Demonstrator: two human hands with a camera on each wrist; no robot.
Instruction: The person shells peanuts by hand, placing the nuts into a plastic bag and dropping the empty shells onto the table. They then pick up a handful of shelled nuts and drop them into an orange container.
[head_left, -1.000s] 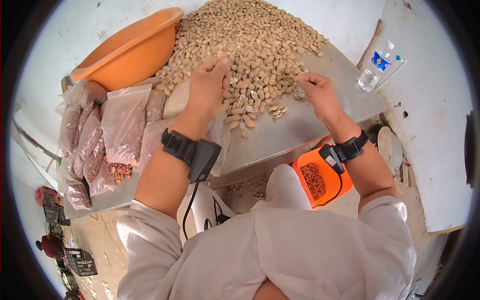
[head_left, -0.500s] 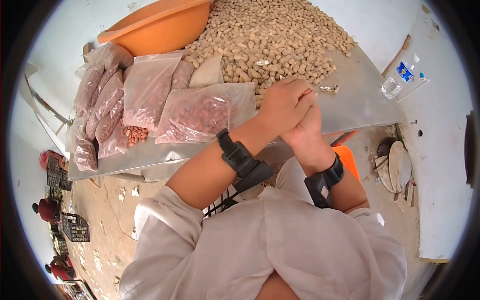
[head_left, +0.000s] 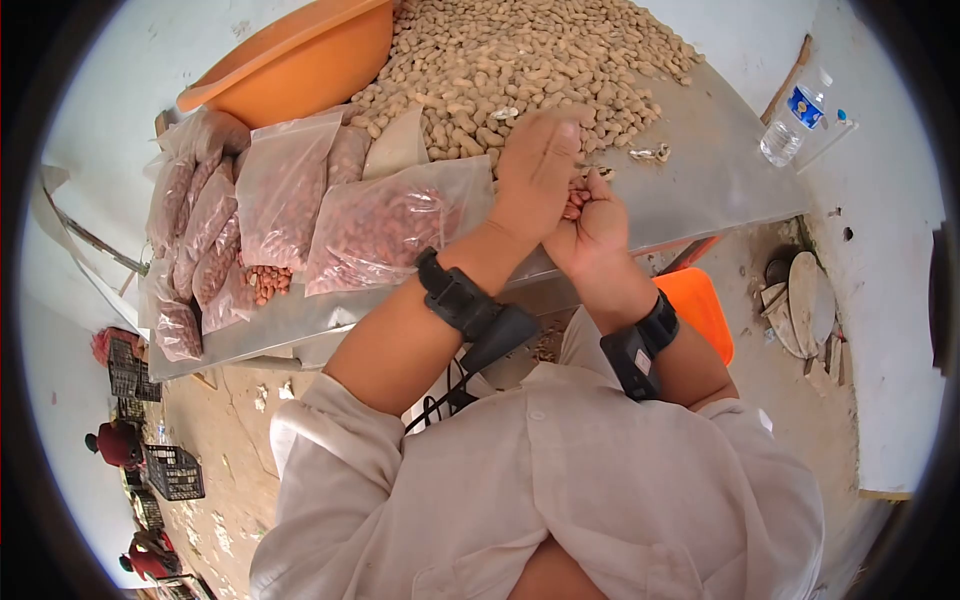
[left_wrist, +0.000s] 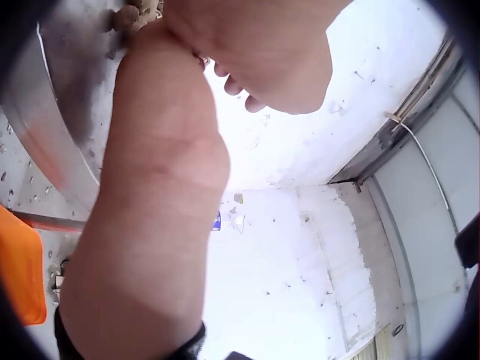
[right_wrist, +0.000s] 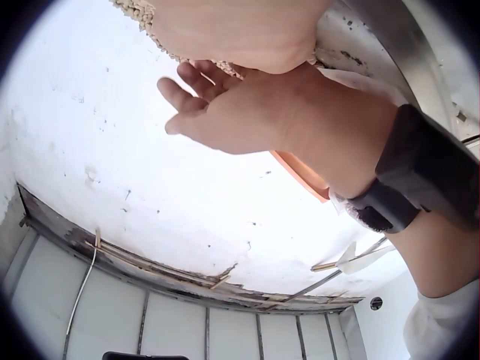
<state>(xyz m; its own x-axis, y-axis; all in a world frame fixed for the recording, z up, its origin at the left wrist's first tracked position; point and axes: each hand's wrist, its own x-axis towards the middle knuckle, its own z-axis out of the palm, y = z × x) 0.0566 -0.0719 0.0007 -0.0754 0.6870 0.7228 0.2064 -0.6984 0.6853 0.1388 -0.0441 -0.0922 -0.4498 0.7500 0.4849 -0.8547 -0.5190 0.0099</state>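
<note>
In the head view, the left hand (head_left: 537, 165) is above and beside the right hand (head_left: 597, 222), the two meeting at the table's front part. Red peanut kernels (head_left: 574, 204) lie in the right palm, with its fingers curled by them. The left hand's fingers look loosely extended; in the right wrist view the left hand (right_wrist: 232, 112) has relaxed, slightly bent fingers. Behind both hands spreads a large heap of unshelled peanuts (head_left: 520, 70). The left wrist view shows the right forearm but hides the kernels.
Bags of red kernels (head_left: 375, 235) lie left of the hands, below an orange basin (head_left: 300, 70). A water bottle (head_left: 795, 120) stands at the right by the wall. An orange container (head_left: 700, 310) is below the metal table (head_left: 720, 190). Broken shells (head_left: 650, 153) lie right of the heap.
The hands came together from apart beside the heap. Since the middle frame, the left hand has shifted slightly left and uncovered kernels in the right palm. The view has shifted too.
</note>
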